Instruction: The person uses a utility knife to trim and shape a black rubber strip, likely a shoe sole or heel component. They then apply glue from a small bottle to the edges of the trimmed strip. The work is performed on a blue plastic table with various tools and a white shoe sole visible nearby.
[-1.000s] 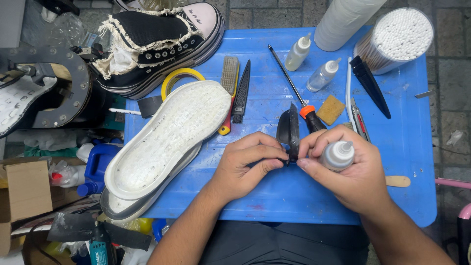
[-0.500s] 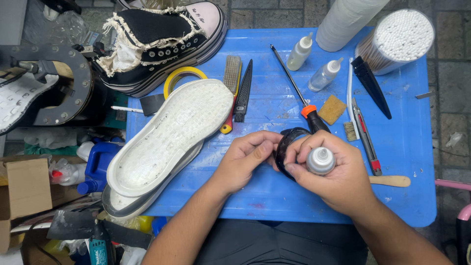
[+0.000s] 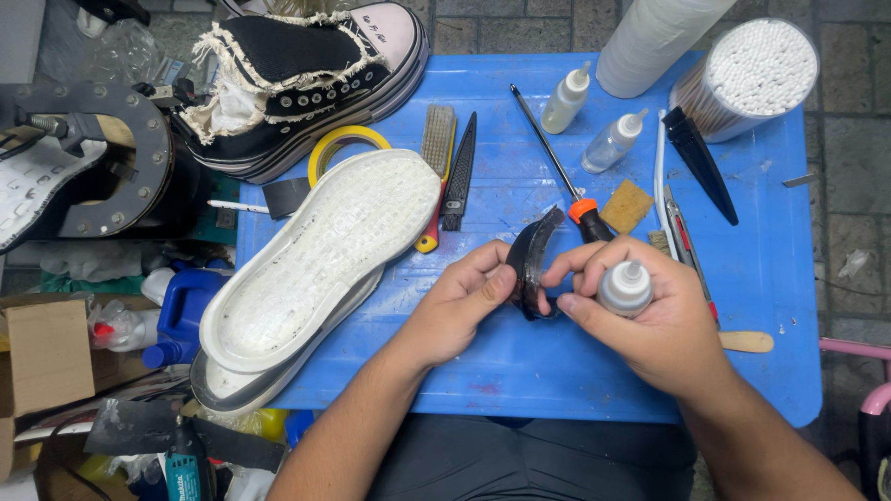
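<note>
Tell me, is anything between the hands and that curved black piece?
No, nothing visible is. The left hand and the right hand both already pinch the curved black piece with their fingertips, holding it over the blue table. The right hand also holds a small squeeze bottle.

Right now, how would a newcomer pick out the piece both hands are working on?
Start at the blue table, then the big white sole lying bottom-up on it. Just right of the sole, the left hand and right hand pinch a small curved black piece. It alone is held off the table.
</note>
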